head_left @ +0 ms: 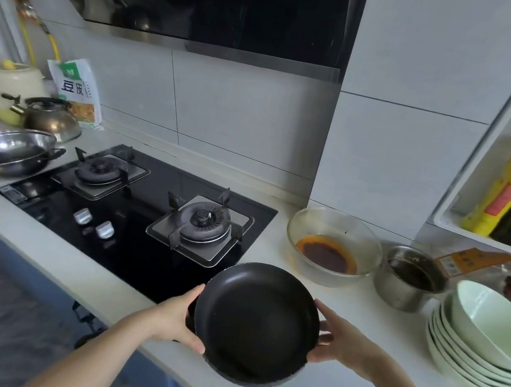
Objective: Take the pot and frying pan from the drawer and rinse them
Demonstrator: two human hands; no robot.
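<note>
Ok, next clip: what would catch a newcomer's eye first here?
The black frying pan, held by its rim between the left hand and right hand above the counter's front edge. Behind it lies the black gas hob. At the right stands a stack of pale green bowls.

Both bare forearms reach forward, the left hand (175, 321) and right hand (341, 342) facing each other with fingers curled, gripping opposite sides of something held between them.
</note>
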